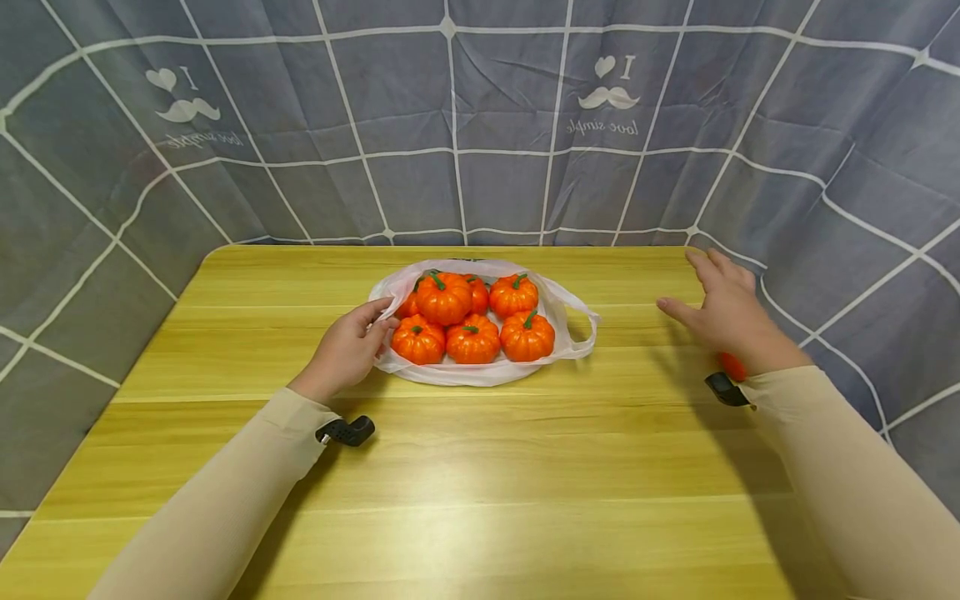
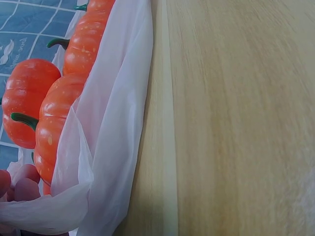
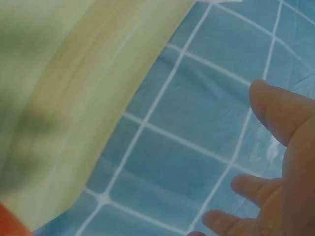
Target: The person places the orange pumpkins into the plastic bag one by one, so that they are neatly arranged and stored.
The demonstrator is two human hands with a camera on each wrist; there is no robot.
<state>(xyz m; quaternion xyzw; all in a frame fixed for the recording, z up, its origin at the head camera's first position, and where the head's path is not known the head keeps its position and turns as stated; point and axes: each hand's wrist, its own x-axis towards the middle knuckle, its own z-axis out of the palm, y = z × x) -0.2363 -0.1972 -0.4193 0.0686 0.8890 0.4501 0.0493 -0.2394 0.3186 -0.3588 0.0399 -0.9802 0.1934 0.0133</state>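
Observation:
A white plastic bag [image 1: 480, 375] lies spread open on the table with several orange pumpkins [image 1: 472, 339] inside, their green stems showing. At its left end my left hand [image 1: 348, 346] pinches the rim between thumb and fingers. In the left wrist view the bag's film [image 2: 115, 98] runs up from my fingertips [image 2: 27, 189], beside the pumpkins [image 2: 54, 118]. My right hand [image 1: 731, 312] is raised over the table's right side with fingers spread, holding nothing. Partly hidden under that wrist is an orange-red object [image 1: 732, 367], whose kind I cannot tell.
The wood-grain table [image 1: 480, 467] extends around the bag. A grey-blue curtain [image 1: 510, 92] with white grid lines surrounds its back and sides. The bag's handle loop [image 1: 588, 333] sticks out to the right. Black wrist devices [image 1: 348, 431] sit at both cuffs.

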